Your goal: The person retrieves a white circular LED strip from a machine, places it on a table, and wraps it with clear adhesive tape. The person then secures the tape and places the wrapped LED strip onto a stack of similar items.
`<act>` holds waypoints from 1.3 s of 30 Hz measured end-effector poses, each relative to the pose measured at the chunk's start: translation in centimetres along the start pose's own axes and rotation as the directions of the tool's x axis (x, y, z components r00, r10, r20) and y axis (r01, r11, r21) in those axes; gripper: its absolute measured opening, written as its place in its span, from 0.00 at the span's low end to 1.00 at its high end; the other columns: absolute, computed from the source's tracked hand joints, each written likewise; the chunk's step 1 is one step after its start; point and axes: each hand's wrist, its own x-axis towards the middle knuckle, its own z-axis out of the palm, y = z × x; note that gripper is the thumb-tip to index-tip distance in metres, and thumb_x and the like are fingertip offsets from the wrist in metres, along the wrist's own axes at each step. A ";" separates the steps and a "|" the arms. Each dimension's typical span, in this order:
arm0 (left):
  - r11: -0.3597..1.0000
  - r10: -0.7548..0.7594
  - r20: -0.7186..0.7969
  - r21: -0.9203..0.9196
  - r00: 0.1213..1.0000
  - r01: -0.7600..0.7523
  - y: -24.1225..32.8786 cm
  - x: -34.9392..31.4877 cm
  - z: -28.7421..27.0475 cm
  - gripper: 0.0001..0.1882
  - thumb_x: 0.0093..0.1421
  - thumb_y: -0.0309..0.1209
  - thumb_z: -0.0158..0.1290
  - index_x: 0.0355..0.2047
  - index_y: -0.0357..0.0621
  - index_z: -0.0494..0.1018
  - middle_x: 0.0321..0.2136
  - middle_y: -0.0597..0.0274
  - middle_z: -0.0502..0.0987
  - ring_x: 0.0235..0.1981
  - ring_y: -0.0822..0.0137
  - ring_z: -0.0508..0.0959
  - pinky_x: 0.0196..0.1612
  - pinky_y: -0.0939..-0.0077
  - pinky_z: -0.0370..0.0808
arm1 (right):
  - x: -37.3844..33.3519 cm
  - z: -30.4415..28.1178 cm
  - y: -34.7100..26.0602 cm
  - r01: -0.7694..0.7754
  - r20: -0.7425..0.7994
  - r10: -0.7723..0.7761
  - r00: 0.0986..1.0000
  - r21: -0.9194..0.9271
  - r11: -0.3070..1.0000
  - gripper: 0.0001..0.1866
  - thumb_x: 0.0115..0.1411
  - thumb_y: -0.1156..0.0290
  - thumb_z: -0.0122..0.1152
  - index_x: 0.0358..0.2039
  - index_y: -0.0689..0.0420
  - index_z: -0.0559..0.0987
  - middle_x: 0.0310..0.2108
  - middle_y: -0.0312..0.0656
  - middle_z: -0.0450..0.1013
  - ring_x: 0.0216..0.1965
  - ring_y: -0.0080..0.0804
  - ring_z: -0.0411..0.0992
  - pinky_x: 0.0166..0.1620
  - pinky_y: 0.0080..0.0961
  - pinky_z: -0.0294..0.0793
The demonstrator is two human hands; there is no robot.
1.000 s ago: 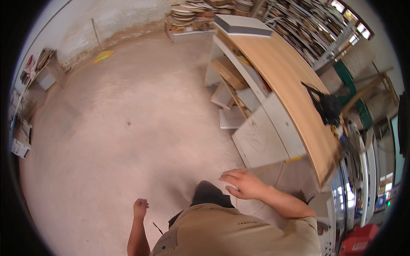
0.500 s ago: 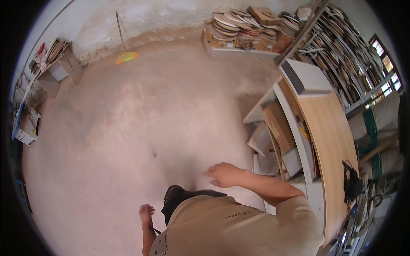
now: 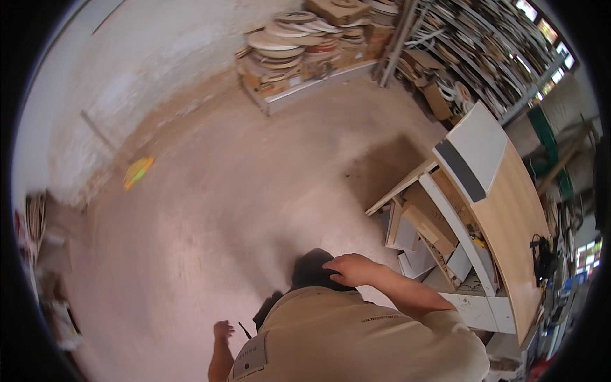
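Note:
My right hand (image 3: 351, 269) hangs in front of my body, over my dark trousers (image 3: 312, 270). Its fingers are loosely bent and a little apart, and nothing shows in them. Lower down on the left, my left hand (image 3: 223, 330) swings beside my body over the concrete floor (image 3: 184, 254). It is small and slightly blurred, with relaxed fingers and no object visible in it. Neither hand touches the wooden-topped workbench (image 3: 509, 197) on my right.
On the bench lie a white board with a dark edge (image 3: 474, 153) and a black device (image 3: 543, 260); boards and a cardboard box (image 3: 429, 219) fill its underside. Stacked edging rolls (image 3: 286, 41) stand by the far wall. A broom (image 3: 138, 172) leans left; racks of strips (image 3: 484, 51) stand far right.
My view has turned to the right, so the broom and rolls sit further left. My right hand has come closer over my trousers. Both hands still hold nothing visible.

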 end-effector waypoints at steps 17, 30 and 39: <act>0.737 0.474 0.479 0.243 0.739 -0.630 79.7 5.8 43.9 0.14 0.68 0.39 0.50 0.44 0.40 0.73 0.33 0.56 0.82 0.31 0.63 0.82 0.35 0.69 0.76 | 27.3 -37.8 35.1 0.019 -0.579 0.161 0.799 0.292 0.956 0.19 0.63 0.63 0.57 0.52 0.56 0.78 0.46 0.50 0.77 0.49 0.53 0.75 0.51 0.48 0.74; 0.535 -0.007 0.928 0.318 0.372 -0.783 108.7 15.8 82.5 0.10 0.67 0.33 0.49 0.40 0.42 0.76 0.30 0.50 0.82 0.26 0.54 0.83 0.24 0.63 0.76 | 0.9 -76.9 79.6 -0.465 -0.733 0.587 0.343 0.411 0.785 0.19 0.59 0.69 0.61 0.52 0.56 0.80 0.53 0.51 0.76 0.55 0.51 0.73 0.58 0.43 0.73; 0.491 0.340 0.803 0.291 0.489 -0.821 128.4 0.3 126.6 0.12 0.67 0.35 0.51 0.33 0.40 0.78 0.26 0.59 0.82 0.27 0.67 0.81 0.27 0.75 0.75 | -42.1 -55.5 95.7 -0.633 -0.487 0.435 -0.757 0.712 -0.305 0.17 0.58 0.68 0.62 0.48 0.54 0.81 0.50 0.50 0.76 0.55 0.55 0.71 0.58 0.46 0.71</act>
